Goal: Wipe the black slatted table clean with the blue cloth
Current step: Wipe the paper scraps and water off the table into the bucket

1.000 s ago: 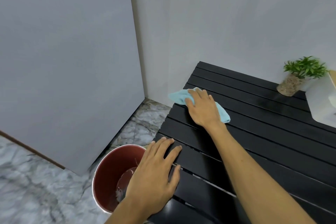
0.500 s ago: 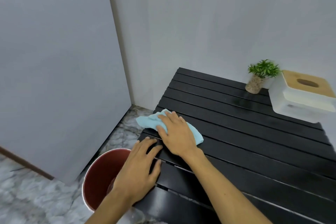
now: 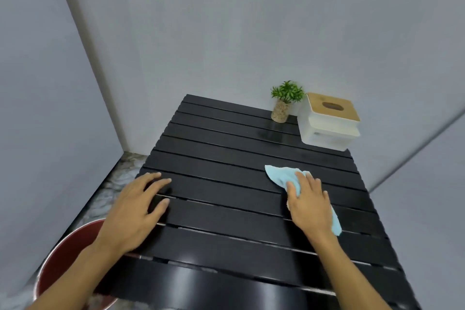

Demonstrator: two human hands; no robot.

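Observation:
The black slatted table (image 3: 226,158) fills the middle of the view, its slats running left to right. A light blue cloth (image 3: 279,175) lies on its right half. My right hand (image 3: 308,202) presses flat on the cloth, fingers spread over it; cloth shows beyond the fingertips and behind the wrist. My left hand (image 3: 134,206) rests flat on the table's left edge with fingers apart, holding nothing.
A small potted plant (image 3: 285,100) and a white tissue box with a wooden lid (image 3: 327,121) stand at the table's far right corner. A red bucket (image 3: 57,264) sits on the marble floor by the near left corner. Grey walls close in behind and at both sides.
My right hand has slid the cloth from the table's left edge across to the right half. The view has swung right, showing the whole table. My left hand stays at the left edge.

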